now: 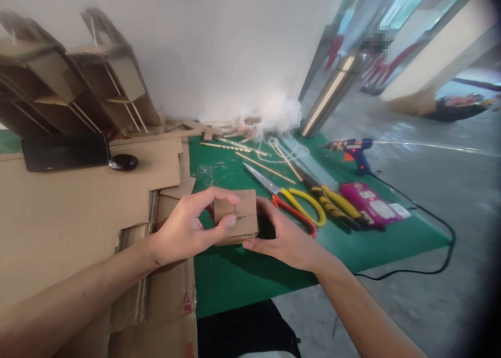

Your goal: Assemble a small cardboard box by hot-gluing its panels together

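A small cardboard box is between my two hands above the green tabletop, with a dark line of marks across its top. My left hand has its thumb and forefinger curled onto the box's top and left side; its other fingers are mostly hidden. From the right, my right hand grips the box, thumb at the near lower edge and fingers behind the right side. Scissors with yellow and red handles lie open just beyond my right hand.
Cardboard sheets cover the left, bearing a black phone-like slab and a black mouse. Cardboard shelves stand behind. Rightward are pliers, a purple box, a glue gun with its cord, and a steel flask.
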